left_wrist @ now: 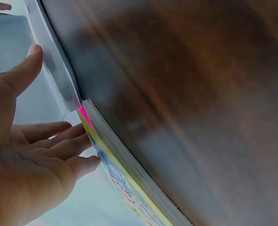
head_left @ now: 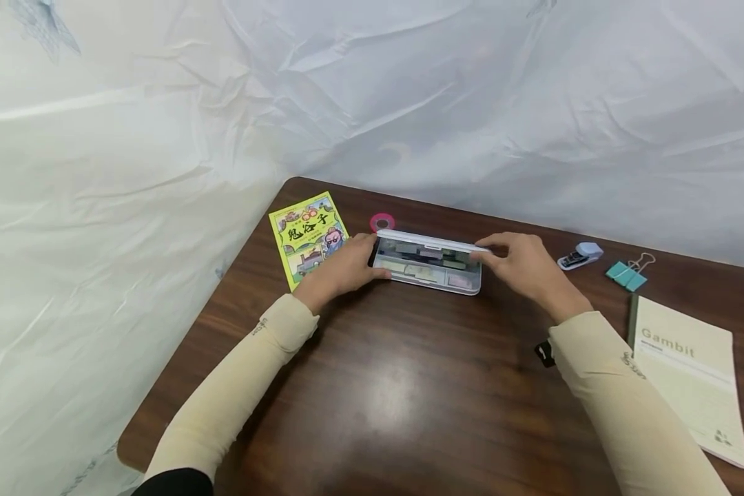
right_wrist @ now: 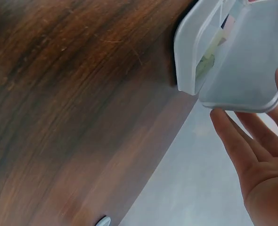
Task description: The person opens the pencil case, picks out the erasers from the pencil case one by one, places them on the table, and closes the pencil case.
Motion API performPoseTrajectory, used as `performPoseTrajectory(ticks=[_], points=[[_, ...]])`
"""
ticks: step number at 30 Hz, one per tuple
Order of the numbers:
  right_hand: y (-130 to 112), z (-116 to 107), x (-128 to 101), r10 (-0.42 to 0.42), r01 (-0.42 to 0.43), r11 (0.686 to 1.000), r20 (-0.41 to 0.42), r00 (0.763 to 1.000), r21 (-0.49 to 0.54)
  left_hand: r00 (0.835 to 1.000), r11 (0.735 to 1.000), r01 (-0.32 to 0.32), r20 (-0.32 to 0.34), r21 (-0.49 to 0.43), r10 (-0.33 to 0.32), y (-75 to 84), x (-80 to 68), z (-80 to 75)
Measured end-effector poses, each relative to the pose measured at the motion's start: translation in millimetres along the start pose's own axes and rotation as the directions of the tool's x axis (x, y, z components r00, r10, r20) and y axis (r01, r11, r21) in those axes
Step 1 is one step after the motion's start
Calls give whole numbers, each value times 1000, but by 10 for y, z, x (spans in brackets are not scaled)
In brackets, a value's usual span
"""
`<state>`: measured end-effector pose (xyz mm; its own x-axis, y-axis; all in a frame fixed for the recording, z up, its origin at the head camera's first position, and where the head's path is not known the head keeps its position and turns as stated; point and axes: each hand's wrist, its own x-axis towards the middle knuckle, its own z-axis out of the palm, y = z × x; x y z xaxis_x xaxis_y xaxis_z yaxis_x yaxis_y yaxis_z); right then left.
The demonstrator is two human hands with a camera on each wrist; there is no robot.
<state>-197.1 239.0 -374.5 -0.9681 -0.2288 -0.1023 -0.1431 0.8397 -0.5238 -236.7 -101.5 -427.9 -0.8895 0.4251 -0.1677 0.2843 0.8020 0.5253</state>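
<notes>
A translucent white pencil case lies toward the back of the table, its hinged lid tilted up. Pale green and pink flat pieces show inside its base. At the left end, my left hand holds the case, thumb over the front side and fingers toward the back. In the left wrist view, those fingers are spread beside the case's end. My right hand pinches the lid's right corner; the right wrist view shows its thumb and fingers on either side of the lid edge.
A yellow comic-style book lies left of the case, under my left forearm's far side. Behind the case sits a pink tape roll. On the right are a small stapler, a teal binder clip and a cream notebook.
</notes>
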Motion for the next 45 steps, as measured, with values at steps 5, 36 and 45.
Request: performPoseTrajectory(ticks=[5,36,45], points=[[0,48,21,-6,13,998,-122,993,59,1000,999,5,19,34,-5,63,-58,-5],[102,258,225,0,11,998,-162,987,63,997,986,-79,27,148,76,-384,319,224],[137,315,248,27,-26,1000,-89,996,14,998,995,-32,58,96,27,-166,196,85]])
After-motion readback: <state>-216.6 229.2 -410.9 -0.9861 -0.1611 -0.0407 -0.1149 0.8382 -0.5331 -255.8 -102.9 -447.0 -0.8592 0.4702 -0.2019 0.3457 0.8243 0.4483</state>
